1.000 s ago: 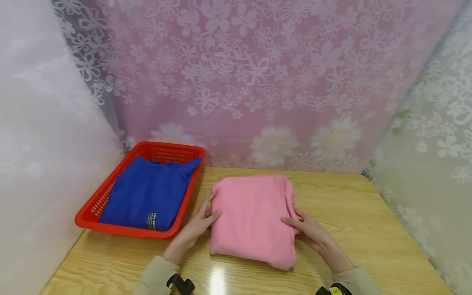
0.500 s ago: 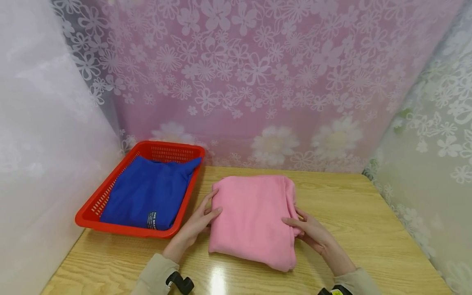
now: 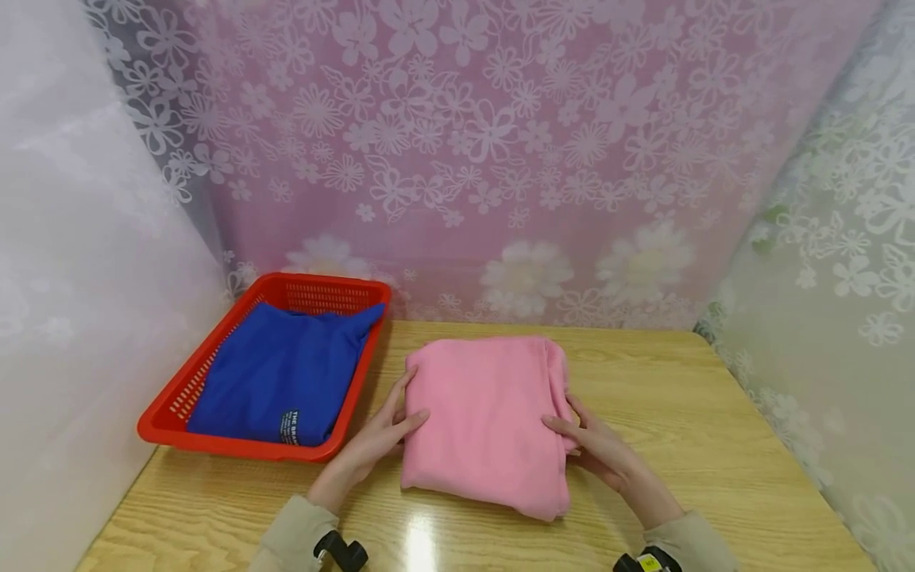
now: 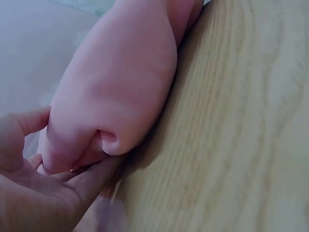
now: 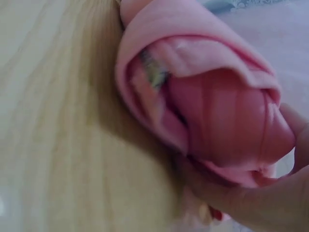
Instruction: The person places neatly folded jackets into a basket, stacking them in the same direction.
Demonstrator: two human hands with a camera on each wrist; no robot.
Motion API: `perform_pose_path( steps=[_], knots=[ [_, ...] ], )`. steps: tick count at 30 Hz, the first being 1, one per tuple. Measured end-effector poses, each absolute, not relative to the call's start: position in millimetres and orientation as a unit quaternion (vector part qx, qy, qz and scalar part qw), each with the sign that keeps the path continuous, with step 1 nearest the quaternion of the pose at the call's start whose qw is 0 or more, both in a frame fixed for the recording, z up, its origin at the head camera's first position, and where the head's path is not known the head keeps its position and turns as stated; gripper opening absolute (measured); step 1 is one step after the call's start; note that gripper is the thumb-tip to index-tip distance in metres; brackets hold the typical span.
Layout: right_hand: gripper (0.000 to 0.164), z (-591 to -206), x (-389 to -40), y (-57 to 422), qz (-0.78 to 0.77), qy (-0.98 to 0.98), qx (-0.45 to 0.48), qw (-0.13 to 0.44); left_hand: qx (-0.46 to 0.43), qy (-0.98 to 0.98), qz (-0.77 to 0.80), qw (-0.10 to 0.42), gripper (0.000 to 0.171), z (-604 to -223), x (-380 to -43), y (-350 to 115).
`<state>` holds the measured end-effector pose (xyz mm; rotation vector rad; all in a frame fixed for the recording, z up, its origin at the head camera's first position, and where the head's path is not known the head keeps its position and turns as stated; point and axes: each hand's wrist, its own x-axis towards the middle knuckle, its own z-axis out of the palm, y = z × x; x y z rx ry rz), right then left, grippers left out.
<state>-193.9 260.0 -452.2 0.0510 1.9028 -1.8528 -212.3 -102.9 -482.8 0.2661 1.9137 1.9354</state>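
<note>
A thick folded pink garment lies in front of me, with one hand at each side. My left hand grips its left edge, thumb on top and fingers tucked underneath. In the left wrist view, those fingers reach below a rolled fold of the pink cloth. On the opposite side my right hand holds the right edge, its thumb over the top layer. Seen from the right wrist, the garment's layers gape at this end, and a small patterned patch shows inside.
To the left stands a red plastic basket with slotted walls, holding a folded blue garment with a dark printed label. All rest on a wooden table. Floral curtains enclose the back and both sides.
The whole head view has shifted slightly to the left. Both hands keep their hold on the pink garment, which stays in nearly the same place beside the basket.
</note>
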Motion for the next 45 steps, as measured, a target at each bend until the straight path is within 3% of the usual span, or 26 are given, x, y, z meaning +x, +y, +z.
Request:
perform_pose_path(
  steps=[8,15,22,45],
  knots=[
    [0.088,-465,-190,260,-0.714,0.659,-0.046,0.233,0.132,0.672,0.699,0.205,0.076,-487,-212,-105],
    [0.084,-469,-194,256,-0.754,0.615,-0.047,0.227,0.117,0.658,0.713,0.214,0.076,-490,-216,-104],
    [0.085,-467,-190,255,-0.786,0.571,-0.058,0.229,0.114,0.647,0.729,0.192,0.077,-486,-213,-100],
    [0.082,-377,-172,235,-0.781,0.584,-0.105,0.198,0.130,0.636,0.748,0.138,0.074,-410,-202,-113]
  ],
)
